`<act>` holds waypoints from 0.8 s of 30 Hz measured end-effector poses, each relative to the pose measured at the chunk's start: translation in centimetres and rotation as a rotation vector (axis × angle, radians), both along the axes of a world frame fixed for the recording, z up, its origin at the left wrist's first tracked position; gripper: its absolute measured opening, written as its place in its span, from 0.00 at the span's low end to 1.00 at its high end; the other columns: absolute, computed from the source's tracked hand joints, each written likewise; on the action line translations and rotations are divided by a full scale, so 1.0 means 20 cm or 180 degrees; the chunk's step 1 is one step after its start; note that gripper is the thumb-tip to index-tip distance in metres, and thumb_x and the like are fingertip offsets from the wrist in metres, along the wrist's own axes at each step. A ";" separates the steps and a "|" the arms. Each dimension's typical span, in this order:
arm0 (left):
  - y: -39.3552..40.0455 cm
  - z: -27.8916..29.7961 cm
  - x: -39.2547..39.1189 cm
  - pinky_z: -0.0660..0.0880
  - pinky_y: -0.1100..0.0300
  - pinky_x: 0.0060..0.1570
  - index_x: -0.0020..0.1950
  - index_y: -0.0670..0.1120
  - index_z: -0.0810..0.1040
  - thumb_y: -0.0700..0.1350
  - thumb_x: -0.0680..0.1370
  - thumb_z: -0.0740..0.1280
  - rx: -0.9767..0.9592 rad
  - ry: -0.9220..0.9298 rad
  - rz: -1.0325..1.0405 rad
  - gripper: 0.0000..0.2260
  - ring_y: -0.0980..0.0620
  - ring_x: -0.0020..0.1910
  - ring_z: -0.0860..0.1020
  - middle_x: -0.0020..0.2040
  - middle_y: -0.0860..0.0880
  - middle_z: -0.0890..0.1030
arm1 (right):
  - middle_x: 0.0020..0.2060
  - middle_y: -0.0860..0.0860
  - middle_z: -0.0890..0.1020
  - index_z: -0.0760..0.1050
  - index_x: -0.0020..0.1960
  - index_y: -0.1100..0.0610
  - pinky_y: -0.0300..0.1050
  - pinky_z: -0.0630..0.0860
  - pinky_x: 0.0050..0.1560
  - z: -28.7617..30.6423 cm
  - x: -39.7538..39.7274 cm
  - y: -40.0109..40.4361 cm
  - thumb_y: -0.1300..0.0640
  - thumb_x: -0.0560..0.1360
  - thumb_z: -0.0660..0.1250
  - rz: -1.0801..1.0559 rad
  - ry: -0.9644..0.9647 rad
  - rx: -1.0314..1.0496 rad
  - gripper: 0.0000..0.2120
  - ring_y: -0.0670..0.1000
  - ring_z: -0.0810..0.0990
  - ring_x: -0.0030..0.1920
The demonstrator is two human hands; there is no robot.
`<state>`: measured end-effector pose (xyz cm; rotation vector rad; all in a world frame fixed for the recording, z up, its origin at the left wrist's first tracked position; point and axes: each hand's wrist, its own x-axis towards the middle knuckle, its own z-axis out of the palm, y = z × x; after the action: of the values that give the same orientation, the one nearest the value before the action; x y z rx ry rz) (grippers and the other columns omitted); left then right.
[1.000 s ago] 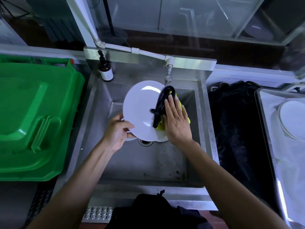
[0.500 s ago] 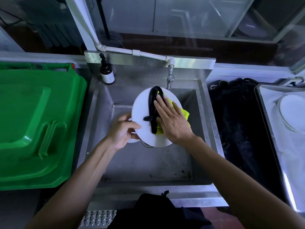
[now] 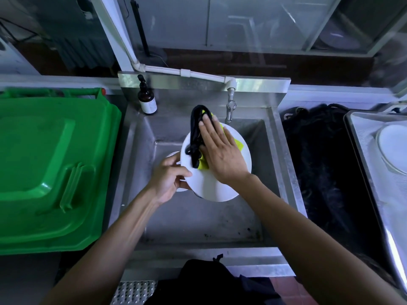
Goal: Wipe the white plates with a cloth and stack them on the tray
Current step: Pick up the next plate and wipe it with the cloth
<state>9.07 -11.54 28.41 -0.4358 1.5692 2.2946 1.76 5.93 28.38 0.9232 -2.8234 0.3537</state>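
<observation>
Over the steel sink (image 3: 284, 164), the left hand (image 3: 168, 180) grips the white plate's (image 3: 217, 188) left rim. The right hand (image 3: 220, 150), fingers flat and together, presses the yellow-and-black cloth (image 3: 196, 137), now slid farther up toward the tap (image 3: 230, 108).

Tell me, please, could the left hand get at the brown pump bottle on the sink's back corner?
Probably not yet: the way to the bottle looks free, but the left hand is gripping the plate that the right hand wipes.
</observation>
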 end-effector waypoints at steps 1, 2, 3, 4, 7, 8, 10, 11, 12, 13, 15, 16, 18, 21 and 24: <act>0.01 -0.01 0.00 0.80 0.48 0.35 0.54 0.44 0.83 0.33 0.64 0.67 -0.0020 -0.0007 0.0089 0.20 0.41 0.40 0.80 0.46 0.42 0.82 | 0.81 0.52 0.48 0.49 0.82 0.58 0.55 0.53 0.78 -0.01 -0.01 0.00 0.51 0.86 0.49 -0.0181 -0.0089 -0.0072 0.26 0.54 0.44 0.81; 0.01 -0.01 0.01 0.80 0.48 0.36 0.53 0.44 0.84 0.33 0.64 0.67 -0.0032 -0.0008 0.0180 0.20 0.40 0.41 0.79 0.47 0.42 0.82 | 0.81 0.51 0.48 0.48 0.82 0.58 0.55 0.52 0.79 -0.02 -0.01 0.01 0.51 0.86 0.48 -0.0343 -0.0188 -0.0152 0.26 0.53 0.43 0.81; 0.02 -0.01 0.01 0.80 0.48 0.36 0.52 0.45 0.85 0.33 0.64 0.67 -0.0039 -0.0009 0.0267 0.20 0.41 0.41 0.79 0.47 0.42 0.82 | 0.81 0.51 0.47 0.48 0.82 0.57 0.54 0.50 0.79 -0.04 -0.02 0.01 0.51 0.86 0.48 -0.0478 -0.0274 -0.0224 0.26 0.53 0.43 0.81; 0.03 -0.01 0.01 0.80 0.48 0.36 0.51 0.47 0.85 0.33 0.64 0.68 -0.0046 -0.0006 0.0341 0.19 0.41 0.41 0.79 0.46 0.42 0.82 | 0.81 0.50 0.47 0.47 0.82 0.57 0.54 0.50 0.79 -0.05 -0.02 0.02 0.51 0.86 0.47 -0.0598 -0.0347 -0.0285 0.26 0.52 0.42 0.81; 0.06 -0.01 0.00 0.80 0.47 0.37 0.51 0.47 0.86 0.32 0.63 0.68 -0.0089 0.0010 0.0481 0.20 0.42 0.40 0.79 0.45 0.43 0.82 | 0.81 0.50 0.45 0.45 0.82 0.57 0.54 0.48 0.79 -0.09 -0.01 0.04 0.51 0.86 0.45 -0.0906 -0.0512 -0.0378 0.26 0.51 0.40 0.81; 0.07 -0.01 -0.01 0.80 0.47 0.38 0.53 0.46 0.85 0.32 0.64 0.68 -0.0111 0.0008 0.0514 0.21 0.41 0.40 0.78 0.45 0.43 0.82 | 0.81 0.50 0.44 0.44 0.82 0.56 0.53 0.47 0.80 -0.10 0.00 0.05 0.51 0.86 0.45 -0.0981 -0.0556 -0.0389 0.27 0.51 0.40 0.81; 0.09 -0.01 -0.01 0.81 0.46 0.38 0.55 0.44 0.84 0.29 0.66 0.67 -0.0130 0.0006 0.0568 0.20 0.41 0.41 0.78 0.45 0.43 0.82 | 0.81 0.49 0.44 0.44 0.82 0.56 0.53 0.46 0.80 -0.13 0.04 0.05 0.51 0.86 0.45 -0.1081 -0.0680 -0.0472 0.27 0.50 0.39 0.80; 0.10 -0.02 -0.01 0.81 0.46 0.38 0.55 0.44 0.84 0.28 0.68 0.66 -0.0120 0.0015 0.0592 0.20 0.41 0.41 0.78 0.45 0.43 0.83 | 0.81 0.49 0.44 0.44 0.82 0.55 0.53 0.46 0.79 -0.14 0.05 0.05 0.51 0.86 0.46 -0.1113 -0.0746 -0.0525 0.27 0.49 0.39 0.80; 0.11 -0.02 -0.02 0.81 0.46 0.38 0.53 0.45 0.84 0.27 0.69 0.65 -0.0095 0.0021 0.0616 0.20 0.41 0.41 0.78 0.45 0.43 0.83 | 0.81 0.49 0.44 0.44 0.82 0.55 0.53 0.46 0.79 -0.15 0.08 0.05 0.51 0.86 0.46 -0.1137 -0.0804 -0.0561 0.27 0.49 0.39 0.80; 0.11 -0.02 -0.02 0.81 0.44 0.39 0.52 0.45 0.84 0.27 0.68 0.65 -0.0066 0.0014 0.0644 0.19 0.41 0.40 0.78 0.45 0.42 0.83 | 0.81 0.49 0.44 0.44 0.82 0.55 0.53 0.47 0.79 -0.16 0.10 0.04 0.51 0.86 0.47 -0.1147 -0.0845 -0.0579 0.27 0.49 0.39 0.80; 0.12 -0.01 -0.04 0.80 0.42 0.42 0.51 0.44 0.84 0.28 0.67 0.65 -0.0027 -0.0017 0.0699 0.19 0.40 0.41 0.78 0.46 0.40 0.82 | 0.81 0.49 0.44 0.44 0.82 0.55 0.53 0.48 0.79 -0.18 0.15 0.02 0.50 0.85 0.46 -0.1081 -0.0866 -0.0586 0.27 0.49 0.39 0.80; 0.12 -0.01 -0.05 0.80 0.42 0.42 0.53 0.43 0.83 0.27 0.69 0.64 -0.0029 -0.0018 0.0720 0.20 0.39 0.43 0.79 0.48 0.39 0.81 | 0.81 0.49 0.44 0.44 0.82 0.55 0.54 0.48 0.80 -0.18 0.18 0.01 0.49 0.85 0.46 -0.1010 -0.0838 -0.0568 0.27 0.50 0.39 0.81; 0.11 -0.01 -0.06 0.80 0.47 0.39 0.59 0.41 0.81 0.25 0.70 0.61 -0.0074 -0.0004 0.0800 0.22 0.39 0.45 0.77 0.50 0.37 0.80 | 0.81 0.50 0.45 0.44 0.82 0.56 0.54 0.50 0.79 -0.19 0.25 -0.01 0.48 0.85 0.43 -0.0881 -0.0739 -0.0513 0.28 0.52 0.40 0.81; 0.10 0.00 -0.08 0.77 0.51 0.39 0.58 0.41 0.81 0.30 0.64 0.64 -0.0059 -0.0006 0.0951 0.23 0.39 0.44 0.77 0.49 0.37 0.80 | 0.81 0.51 0.45 0.45 0.82 0.57 0.55 0.50 0.80 -0.23 0.32 -0.01 0.47 0.85 0.42 -0.0929 -0.0670 -0.0472 0.28 0.53 0.41 0.81; 0.09 0.00 -0.09 0.80 0.47 0.40 0.53 0.42 0.82 0.31 0.62 0.65 -0.0080 -0.0024 0.1037 0.21 0.40 0.43 0.80 0.48 0.39 0.82 | 0.81 0.51 0.41 0.42 0.82 0.57 0.56 0.45 0.80 -0.26 0.32 0.01 0.48 0.86 0.44 -0.1296 -0.0821 -0.0605 0.28 0.51 0.36 0.80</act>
<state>7.23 -9.75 28.34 -0.7554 1.6257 2.5050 8.24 6.13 23.17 0.2691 -3.0381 0.7096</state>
